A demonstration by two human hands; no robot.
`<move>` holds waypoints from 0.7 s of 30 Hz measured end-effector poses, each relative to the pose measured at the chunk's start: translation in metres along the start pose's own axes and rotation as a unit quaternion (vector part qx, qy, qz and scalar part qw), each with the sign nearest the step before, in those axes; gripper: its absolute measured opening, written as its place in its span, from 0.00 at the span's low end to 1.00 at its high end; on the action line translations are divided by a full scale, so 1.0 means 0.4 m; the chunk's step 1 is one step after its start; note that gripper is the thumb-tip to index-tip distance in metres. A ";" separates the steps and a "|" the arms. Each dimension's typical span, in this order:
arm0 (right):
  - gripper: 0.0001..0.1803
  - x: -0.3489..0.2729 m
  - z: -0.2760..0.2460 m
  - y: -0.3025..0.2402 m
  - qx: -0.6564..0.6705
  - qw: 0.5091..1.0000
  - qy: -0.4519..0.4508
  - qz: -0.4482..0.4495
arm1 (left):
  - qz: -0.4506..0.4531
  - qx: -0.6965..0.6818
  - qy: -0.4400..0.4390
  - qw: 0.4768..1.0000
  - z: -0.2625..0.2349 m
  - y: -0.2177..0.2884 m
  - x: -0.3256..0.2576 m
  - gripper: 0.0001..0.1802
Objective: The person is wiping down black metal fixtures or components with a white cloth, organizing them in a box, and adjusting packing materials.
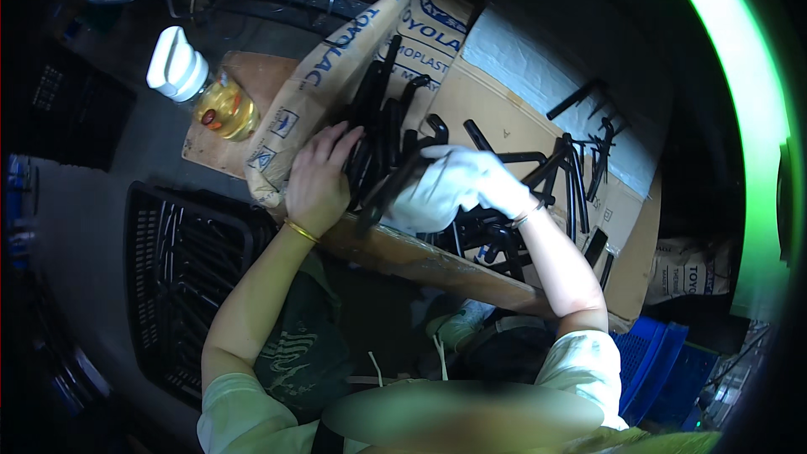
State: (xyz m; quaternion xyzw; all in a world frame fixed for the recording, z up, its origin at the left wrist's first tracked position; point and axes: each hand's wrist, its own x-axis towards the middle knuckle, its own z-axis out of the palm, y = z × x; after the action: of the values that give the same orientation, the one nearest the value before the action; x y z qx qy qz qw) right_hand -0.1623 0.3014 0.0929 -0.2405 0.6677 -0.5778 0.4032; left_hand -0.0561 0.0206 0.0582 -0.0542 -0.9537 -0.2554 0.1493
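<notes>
The left forearm rises from the lower edge and leans slightly rightward, a yellow bangle (301, 231) at its wrist; the left hand (318, 178) is bare, back upward, fingers pointing toward the far side of the surface (214, 150). The right forearm comes up from the lower right and bends inward, so the right hand (462, 185), in a white glove, points left across the near part of the surface.

The left hand's fingers are slightly apart and bent, tips touching the left side of a heap of black bars (391, 130); its palm side is hidden, so I cannot tell whether it grips one. The right hand is curled, with a blurred black bar (391, 195) against its left side; the blur leaves unclear whether the fingers are clamped on it.

At the surface's left end stands a bottle (225, 109) of yellow liquid, with bare wood beside it. Below that end, a dark crate (139, 240) holds more bars. A printed paper bag (340, 55) lies under the heap. The near edge runs just below both hands. Bare cardboard (479, 92) shows beyond the right hand, while loose bars crowd the room at its right, toward the right edge.
</notes>
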 end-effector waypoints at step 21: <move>0.27 -0.001 -0.652 0.284 -0.412 0.694 0.492 0.327 | -0.045 0.012 -0.002 0.999 0.025 0.027 0.029 0.27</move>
State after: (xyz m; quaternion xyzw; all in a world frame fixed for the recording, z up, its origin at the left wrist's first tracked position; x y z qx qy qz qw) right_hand -0.3584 0.4771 -0.0147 0.1694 0.9782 -0.1126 0.0411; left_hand -0.0677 0.0352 0.0584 -0.0103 -0.9585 -0.2502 0.1364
